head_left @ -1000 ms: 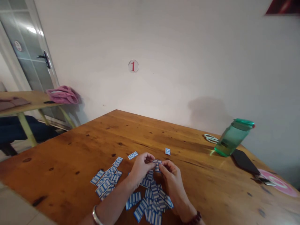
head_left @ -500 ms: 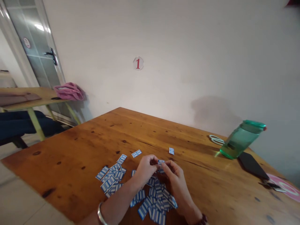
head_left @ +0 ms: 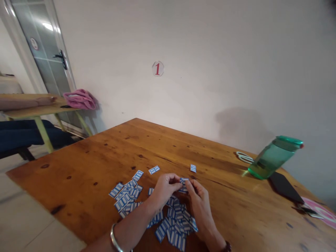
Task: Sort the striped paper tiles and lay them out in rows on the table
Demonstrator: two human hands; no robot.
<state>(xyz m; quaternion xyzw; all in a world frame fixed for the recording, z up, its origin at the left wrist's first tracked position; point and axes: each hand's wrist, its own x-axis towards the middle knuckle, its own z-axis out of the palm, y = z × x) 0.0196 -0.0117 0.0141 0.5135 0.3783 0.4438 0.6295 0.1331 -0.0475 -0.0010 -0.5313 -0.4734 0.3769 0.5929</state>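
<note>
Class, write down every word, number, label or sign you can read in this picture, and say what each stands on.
"1": in red on the round sign on the wall.
Too blurred to read: the mark on the round sticker on the door.
Too small to read: any print on the blue-and-white pieces on the table.
No other text is readable.
</note>
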